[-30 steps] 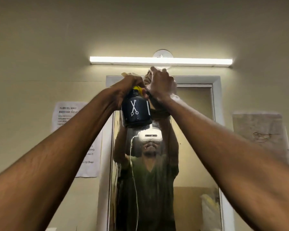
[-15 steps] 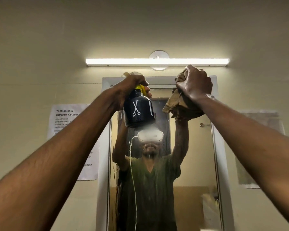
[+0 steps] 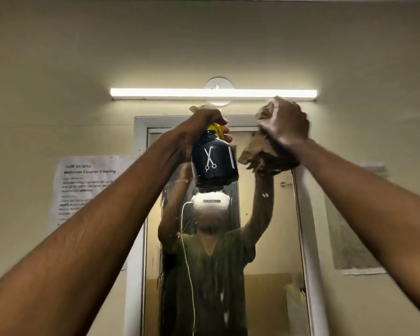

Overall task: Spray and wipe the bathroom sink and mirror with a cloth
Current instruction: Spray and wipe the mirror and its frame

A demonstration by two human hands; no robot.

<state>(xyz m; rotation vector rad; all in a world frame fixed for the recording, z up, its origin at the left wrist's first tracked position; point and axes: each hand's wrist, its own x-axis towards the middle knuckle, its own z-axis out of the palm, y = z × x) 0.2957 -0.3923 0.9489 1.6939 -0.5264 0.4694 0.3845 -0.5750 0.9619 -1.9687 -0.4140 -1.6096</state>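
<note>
A tall mirror (image 3: 272, 238) in a white frame fills the lower middle of the wall, wet with droplets and streaks. My left hand (image 3: 204, 122) grips the yellow trigger head of a dark spray bottle (image 3: 214, 163) marked with white scissors, raised in front of the mirror's top. My right hand (image 3: 285, 124) clutches a crumpled tan cloth (image 3: 257, 154) against the mirror's top right corner. The sink is out of view.
A lit tube lamp (image 3: 214, 93) runs across the wall just above the mirror and my hands. A printed task sheet (image 3: 83, 187) is taped left of the mirror, and a stained paper (image 3: 354, 229) hangs to its right.
My right hand has carried the cloth from beside the bottle rightward to the mirror's top right corner. The left hand and bottle have stayed raised in about the same place.
</note>
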